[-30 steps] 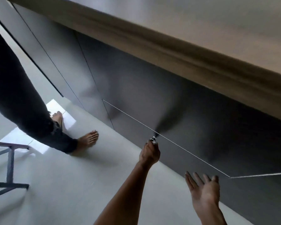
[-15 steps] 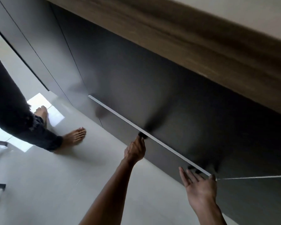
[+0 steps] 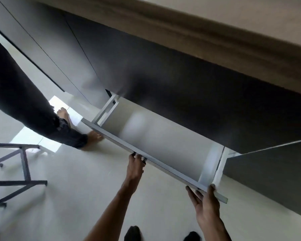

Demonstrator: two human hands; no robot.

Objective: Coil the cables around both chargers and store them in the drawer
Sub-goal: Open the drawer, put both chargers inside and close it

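The dark cabinet's drawer (image 3: 115, 136) stands pulled out, and its white inside (image 3: 156, 141) shows nothing in it. My left hand (image 3: 135, 165) is a fist at the middle of the drawer front's top edge, closed on a small dark charger whose metal tip (image 3: 143, 159) pokes out. Most of that charger is hidden in the fist. My right hand (image 3: 205, 204) grips the right end of the drawer front, thumb over the top edge and fingers on the outer face. No cable or second charger is visible.
Another person's dark trouser leg (image 3: 24, 105) and bare feet (image 3: 94, 136) stand at the left, close to the drawer's left corner. A dark metal frame (image 3: 24, 164) sits at the lower left. A wooden countertop edge (image 3: 215, 46) overhangs the cabinet. My own feet (image 3: 132, 233) are at the bottom.
The drawer was shut a second ago and has slid out towards me. My right hand has gone from open near the front to gripping its right end.
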